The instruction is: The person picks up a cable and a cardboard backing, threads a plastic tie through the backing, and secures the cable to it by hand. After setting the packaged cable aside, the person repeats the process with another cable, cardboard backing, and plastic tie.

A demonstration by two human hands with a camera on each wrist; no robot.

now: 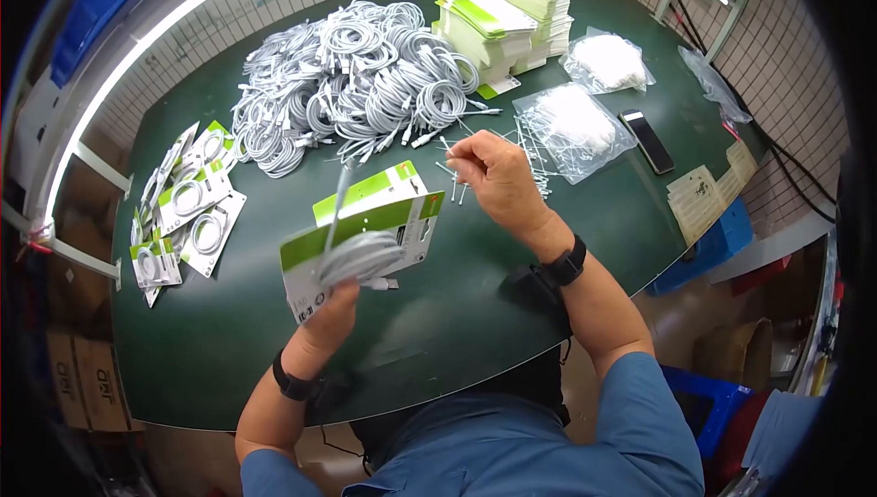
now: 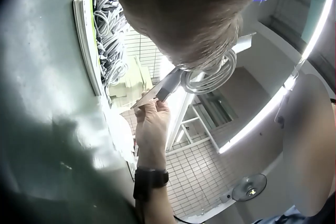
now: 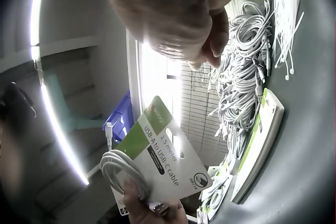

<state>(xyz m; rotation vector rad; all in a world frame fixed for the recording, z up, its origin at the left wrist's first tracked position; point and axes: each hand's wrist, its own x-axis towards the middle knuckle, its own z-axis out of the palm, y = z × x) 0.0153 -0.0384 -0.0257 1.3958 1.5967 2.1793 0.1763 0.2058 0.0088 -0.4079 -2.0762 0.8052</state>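
From the head camera I'm seeing the card (image 1: 304, 246) and its coiled cable (image 1: 367, 258) being held up over the desk (image 1: 466, 319), left of its middle. My left hand (image 1: 331, 319) is gripping both low down, its fingers curling round the card's lower left part and the coil. The card's long axis is running from that grip up and rightward, so its far short side is facing my right hand (image 1: 502, 182), which is hovering apart from it, beyond the upper right corner. Those right fingers are bending inward, tips close together; I can't tell whether they're pinching anything thin. Loose ties (image 1: 460, 188) are lying just beneath them, and a bag of ties (image 1: 580, 132) is resting to their right, toward the desk's right edge. A cable pile (image 1: 365, 68) is sitting toward the far edge, and carded cables (image 1: 187, 195) are lying near the left edge.
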